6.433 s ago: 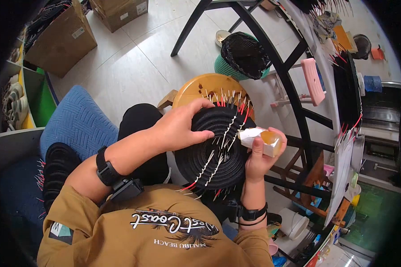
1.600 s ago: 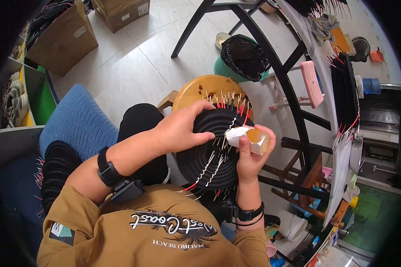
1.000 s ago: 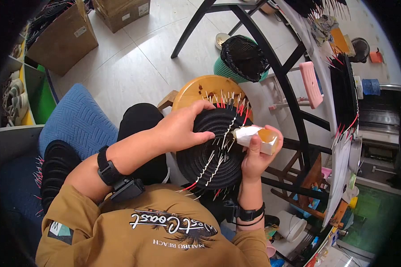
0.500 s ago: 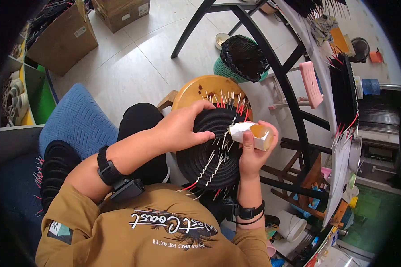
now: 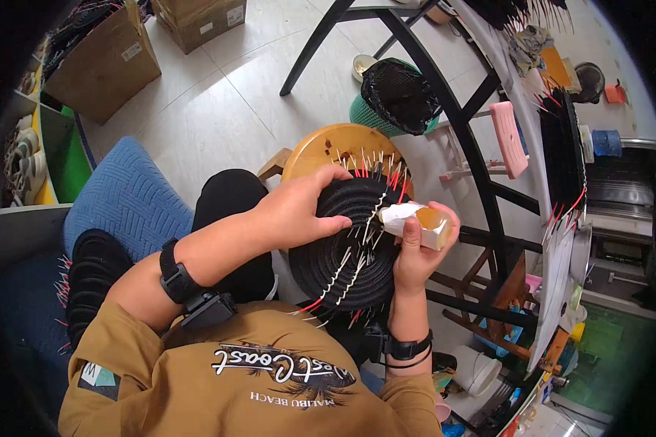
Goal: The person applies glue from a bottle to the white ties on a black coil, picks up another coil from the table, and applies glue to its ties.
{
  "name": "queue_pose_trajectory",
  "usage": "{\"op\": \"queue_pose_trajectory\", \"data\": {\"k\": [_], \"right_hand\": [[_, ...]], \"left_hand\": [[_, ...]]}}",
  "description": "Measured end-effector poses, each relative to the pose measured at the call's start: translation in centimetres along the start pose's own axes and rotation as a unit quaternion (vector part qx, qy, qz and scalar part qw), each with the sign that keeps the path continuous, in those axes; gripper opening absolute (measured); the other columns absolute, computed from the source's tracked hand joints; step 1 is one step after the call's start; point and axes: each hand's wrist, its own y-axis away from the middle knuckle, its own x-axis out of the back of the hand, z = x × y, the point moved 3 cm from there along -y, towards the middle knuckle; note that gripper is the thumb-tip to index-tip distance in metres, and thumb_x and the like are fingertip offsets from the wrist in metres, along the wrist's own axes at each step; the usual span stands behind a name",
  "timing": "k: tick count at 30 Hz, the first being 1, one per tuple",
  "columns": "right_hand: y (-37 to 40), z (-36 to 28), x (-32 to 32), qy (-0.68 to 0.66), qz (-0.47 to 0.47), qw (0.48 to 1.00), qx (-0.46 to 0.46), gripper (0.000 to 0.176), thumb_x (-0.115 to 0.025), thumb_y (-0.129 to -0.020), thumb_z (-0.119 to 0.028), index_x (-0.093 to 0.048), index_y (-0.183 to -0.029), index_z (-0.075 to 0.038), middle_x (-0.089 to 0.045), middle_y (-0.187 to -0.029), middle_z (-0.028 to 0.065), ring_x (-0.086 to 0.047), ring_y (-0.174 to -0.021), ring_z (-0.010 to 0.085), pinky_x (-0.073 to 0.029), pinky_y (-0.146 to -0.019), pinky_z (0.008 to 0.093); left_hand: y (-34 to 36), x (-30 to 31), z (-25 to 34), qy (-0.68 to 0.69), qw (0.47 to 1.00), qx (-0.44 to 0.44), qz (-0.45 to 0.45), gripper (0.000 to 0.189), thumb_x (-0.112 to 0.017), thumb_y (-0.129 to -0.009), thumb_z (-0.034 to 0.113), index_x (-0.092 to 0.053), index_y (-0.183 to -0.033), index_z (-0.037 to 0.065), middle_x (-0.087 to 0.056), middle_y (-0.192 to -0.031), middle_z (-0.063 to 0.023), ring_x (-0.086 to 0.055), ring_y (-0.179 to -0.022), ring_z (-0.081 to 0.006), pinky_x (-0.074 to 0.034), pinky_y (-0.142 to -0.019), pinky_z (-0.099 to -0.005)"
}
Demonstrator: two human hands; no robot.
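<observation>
My right hand point(image 5: 415, 251) is closed around a small translucent, yellowish bottle point(image 5: 434, 222) partly covered in white. Its narrow end points left, close to a wavy white line on a black ribbed coil point(image 5: 375, 280). My left hand point(image 5: 310, 204) grips the coil's upper left side, thumb on top and index finger reaching along the far edge; its other fingers are hidden. More wavy white lines point(image 5: 339, 280) cross the coil's lower part, one with a red end. Thin white and red strands point(image 5: 375, 164) stick out at the far edge.
A round wooden stool point(image 5: 317, 146) stands under the coil's far side. Beyond are a green bin point(image 5: 364, 113) with a black liner and a black table frame point(image 5: 444, 98). More black coils point(image 5: 98, 280) lie on a blue seat point(image 5: 131, 197) at left. Cardboard boxes point(image 5: 106, 73) stand behind.
My right hand has shifted slightly right with the bottle, so its narrow end sits a little farther from the wavy line. My left hand and the coil stay put.
</observation>
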Motion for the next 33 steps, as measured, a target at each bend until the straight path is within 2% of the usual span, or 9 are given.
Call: {"op": "queue_pose_trajectory", "data": {"k": [13, 15, 17, 19, 22, 24, 27, 31, 33], "right_hand": [[0.3, 0.2, 0.2, 0.009, -0.002, 1.0, -0.005, 0.043, -0.065, -0.082, -0.016, -0.038, -0.114, -0.006, -0.056, -0.096, 0.0106, -0.055, -0.074, 0.0123, -0.044, -0.054, 0.0194], [0.4, 0.2, 0.2, -0.04, -0.003, 0.997, -0.069, 0.045, -0.069, -0.078, -0.01, -0.041, -0.113, -0.002, -0.046, -0.109, 0.0096, -0.054, -0.094, 0.0178, -0.044, -0.083, 0.0289], [0.4, 0.2, 0.3, -0.033, -0.006, 0.997, -0.067, 0.045, -0.069, -0.079, -0.01, -0.041, -0.113, -0.003, -0.046, -0.108, 0.0091, -0.054, -0.093, 0.0172, -0.044, -0.083, 0.0288], [0.4, 0.2, 0.4, -0.026, -0.01, 0.998, -0.065, 0.044, -0.069, -0.079, -0.011, -0.041, -0.113, -0.003, -0.046, -0.107, 0.0086, -0.054, -0.093, 0.0167, -0.043, -0.083, 0.0287], [0.1, 0.2, 0.5, -0.058, 0.025, 0.993, -0.095, 0.044, -0.068, -0.08, -0.013, -0.041, -0.113, -0.004, -0.049, -0.1, 0.0068, -0.054, -0.083, 0.0134, -0.045, -0.073, 0.0246], [-0.2, -0.6, 0.3, -0.112, 0.034, 0.986, -0.118, 0.044, -0.068, -0.08, -0.016, -0.04, -0.113, -0.006, -0.051, -0.093, 0.005, -0.052, -0.073, 0.0101, -0.044, -0.061, 0.02], [-0.5, -0.5, -0.1, -0.088, 0.048, 0.991, -0.089, 0.045, -0.068, -0.081, -0.017, -0.039, -0.114, -0.006, -0.052, -0.089, 0.0043, -0.05, -0.066, 0.0084, -0.041, -0.052, 0.0172], [-0.4, -0.5, -0.3, -0.102, 0.023, 0.989, -0.108, 0.046, -0.068, -0.081, -0.017, -0.039, -0.114, -0.005, -0.052, -0.094, 0.0056, -0.052, -0.074, 0.0106, -0.044, -0.062, 0.02], [-0.3, 0.5, -0.2, -0.059, 0.018, 0.995, -0.082, 0.047, -0.069, -0.08, -0.017, -0.039, -0.115, -0.003, -0.049, -0.101, 0.0073, -0.052, -0.084, 0.0134, -0.045, -0.074, 0.024]], "left_hand": [[0.1, 0.1, 0.2, -0.008, 1.0, 0.008, 0.0, 0.051, -0.07, -0.072, 0.02, -0.044, -0.114, 0.007, -0.062, -0.097, -0.0144, -0.06, -0.093, -0.0282, -0.046, -0.079, -0.0346], [0.1, 0.1, 0.2, -0.007, 1.0, 0.009, -0.002, 0.051, -0.07, -0.072, 0.02, -0.044, -0.114, 0.007, -0.062, -0.097, -0.0142, -0.06, -0.093, -0.0281, -0.046, -0.079, -0.0345], [0.1, 0.1, 0.0, -0.007, 1.0, 0.01, -0.004, 0.051, -0.07, -0.072, 0.02, -0.044, -0.114, 0.006, -0.062, -0.098, -0.0141, -0.061, -0.092, -0.028, -0.046, -0.079, -0.0344], [0.0, -0.1, -0.2, 0.0, 1.0, 0.023, -0.017, 0.057, -0.072, -0.072, 0.017, -0.042, -0.12, 0.008, -0.06, -0.1, -0.0141, -0.06, -0.093, -0.0221, -0.046, -0.082, -0.0312], [0.1, 0.2, 0.5, -0.009, 0.999, 0.044, -0.028, 0.057, -0.072, -0.073, 0.017, -0.042, -0.12, 0.008, -0.06, -0.101, -0.0141, -0.06, -0.094, -0.0223, -0.045, -0.083, -0.0314], [0.1, 0.2, 0.4, -0.008, 0.999, 0.043, -0.028, 0.057, -0.072, -0.073, 0.017, -0.042, -0.12, 0.008, -0.06, -0.101, -0.0141, -0.06, -0.095, -0.0224, -0.045, -0.083, -0.0314], [0.1, 0.1, 0.3, -0.012, 0.999, 0.035, -0.023, 0.057, -0.072, -0.073, 0.017, -0.042, -0.12, 0.008, -0.06, -0.101, -0.0142, -0.06, -0.095, -0.0224, -0.045, -0.083, -0.0315], [0.1, 0.1, 0.3, -0.003, 0.999, 0.035, -0.022, 0.058, -0.072, -0.072, 0.017, -0.042, -0.12, 0.008, -0.06, -0.101, -0.0142, -0.06, -0.095, -0.0224, -0.046, -0.083, -0.0315], [0.1, 0.1, 0.2, -0.009, 0.999, 0.037, -0.021, 0.058, -0.072, -0.072, 0.017, -0.042, -0.12, 0.008, -0.06, -0.1, -0.0143, -0.06, -0.094, -0.0225, -0.046, -0.083, -0.0315]]}}
